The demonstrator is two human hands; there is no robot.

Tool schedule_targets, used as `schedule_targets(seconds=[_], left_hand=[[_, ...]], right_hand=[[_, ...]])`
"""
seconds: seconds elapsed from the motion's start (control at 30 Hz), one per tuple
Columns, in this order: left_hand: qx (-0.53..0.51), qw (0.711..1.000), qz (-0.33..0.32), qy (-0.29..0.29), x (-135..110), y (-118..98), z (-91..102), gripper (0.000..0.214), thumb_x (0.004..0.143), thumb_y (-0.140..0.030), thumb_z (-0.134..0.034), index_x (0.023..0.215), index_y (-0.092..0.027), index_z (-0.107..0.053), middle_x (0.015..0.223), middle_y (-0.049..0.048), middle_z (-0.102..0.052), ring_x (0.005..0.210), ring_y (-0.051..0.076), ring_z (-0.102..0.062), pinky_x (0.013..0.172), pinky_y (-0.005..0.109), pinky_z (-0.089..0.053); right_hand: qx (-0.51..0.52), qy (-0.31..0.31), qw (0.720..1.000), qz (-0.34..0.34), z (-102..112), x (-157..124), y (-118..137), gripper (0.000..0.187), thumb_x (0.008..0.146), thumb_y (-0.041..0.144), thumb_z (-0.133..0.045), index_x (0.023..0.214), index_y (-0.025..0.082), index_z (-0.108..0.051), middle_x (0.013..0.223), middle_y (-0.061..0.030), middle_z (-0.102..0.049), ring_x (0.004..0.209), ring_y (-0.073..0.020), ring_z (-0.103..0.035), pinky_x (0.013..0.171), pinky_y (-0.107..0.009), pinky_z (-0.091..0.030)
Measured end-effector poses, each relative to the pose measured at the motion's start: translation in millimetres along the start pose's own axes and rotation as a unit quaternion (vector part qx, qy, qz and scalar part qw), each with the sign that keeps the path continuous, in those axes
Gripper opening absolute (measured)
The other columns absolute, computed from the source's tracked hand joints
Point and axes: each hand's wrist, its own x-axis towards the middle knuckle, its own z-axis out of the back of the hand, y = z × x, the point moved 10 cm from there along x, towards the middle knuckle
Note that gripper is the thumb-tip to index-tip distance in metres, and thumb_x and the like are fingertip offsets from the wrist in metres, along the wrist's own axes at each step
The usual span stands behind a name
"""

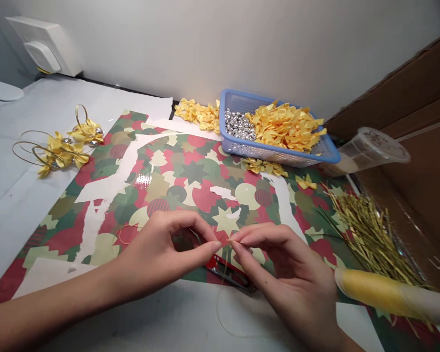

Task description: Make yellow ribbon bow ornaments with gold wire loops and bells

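My left hand [176,244] is closed in a pinch, thumb tip against index finger, on a thin gold cord. Facing it closely, my right hand [286,269] also pinches the cord between thumb and fingertips. A slack length of the gold cord [217,305] hangs below the fingers and curves over the white surface. Another thin orange-gold loop [119,236] shows left of my left hand. Beneath the fingertips lies a red and metal tool [220,267], partly covered by my right hand, so its kind is unclear.
A blue basket [278,152] holds silver bells [238,124] and yellow bows [286,124]. Looped bow-and-bell pieces [60,149] lie left. On the right are a plastic cup [370,149], gold-green strands [374,234] and a yellow roll [374,288]. Patterned paper [190,171] covers the table.
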Motion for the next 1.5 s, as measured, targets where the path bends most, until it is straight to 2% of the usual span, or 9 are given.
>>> schedule_targets(seconds=[0.6,0.7,0.83,0.97,1.23,1.5], left_hand=[[0.021,0.999,-0.027,0.000,1.8,-6.6,0.5,0.016,0.082,-0.027,-0.062,0.073,-0.014,-0.065,0.074,0.0044,-0.070,0.067,0.015,-0.065,0.057,0.022,-0.052],[0.068,0.995,-0.067,-0.009,1.9,-12.0,2.2,0.014,0.083,-0.024,-0.060,0.073,-0.014,-0.065,0.073,0.0039,-0.069,0.066,0.014,-0.064,0.057,0.022,-0.051],[0.174,0.975,-0.140,-0.013,-1.6,-20.5,-0.1,0.010,0.082,-0.017,-0.058,0.075,-0.014,-0.065,0.073,0.0030,-0.068,0.064,0.012,-0.061,0.060,0.022,-0.048],[0.207,0.964,-0.165,-0.002,-4.1,-20.9,-4.3,0.011,0.083,-0.015,-0.057,0.075,-0.014,-0.063,0.072,0.0026,-0.068,0.066,0.012,-0.061,0.061,0.023,-0.046],[0.201,0.963,-0.179,-0.015,-7.7,-24.7,-2.5,0.009,0.081,-0.013,-0.057,0.074,-0.015,-0.062,0.071,0.0035,-0.068,0.067,0.013,-0.059,0.062,0.024,-0.044],[0.187,0.969,-0.162,-0.023,-7.4,-19.7,0.5,0.009,0.080,-0.014,-0.056,0.073,-0.016,-0.061,0.074,0.0044,-0.069,0.071,0.015,-0.061,0.064,0.026,-0.046]], right_hand=[[-0.005,0.000,1.000,-0.012,1.2,-0.8,-0.5,0.018,0.079,0.004,-0.063,0.082,0.022,-0.062,0.075,-0.0011,-0.068,0.072,-0.0154,-0.068,0.058,-0.023,-0.057],[-0.009,0.003,1.000,-0.014,0.4,-1.9,-2.0,0.017,0.079,0.006,-0.063,0.082,0.022,-0.062,0.075,-0.0011,-0.068,0.073,-0.0153,-0.068,0.057,-0.022,-0.057],[-0.003,0.006,1.000,-0.027,-1.6,-1.1,-5.2,0.013,0.080,0.009,-0.064,0.081,0.022,-0.062,0.074,-0.0017,-0.069,0.071,-0.0159,-0.069,0.052,-0.020,-0.057],[-0.001,0.010,1.000,-0.028,-3.0,-1.4,-5.2,0.010,0.080,0.011,-0.064,0.080,0.021,-0.063,0.073,-0.0015,-0.069,0.068,-0.0153,-0.069,0.049,-0.019,-0.057],[-0.022,0.036,0.999,-0.022,-6.6,-6.8,-8.6,0.010,0.081,0.014,-0.065,0.083,0.024,-0.064,0.076,-0.0015,-0.070,0.069,-0.0158,-0.069,0.051,-0.019,-0.057],[-0.040,0.036,0.998,-0.031,-6.5,-9.9,-14.8,0.006,0.081,0.019,-0.065,0.083,0.024,-0.064,0.076,-0.0011,-0.070,0.069,-0.0168,-0.069,0.051,-0.019,-0.057]])
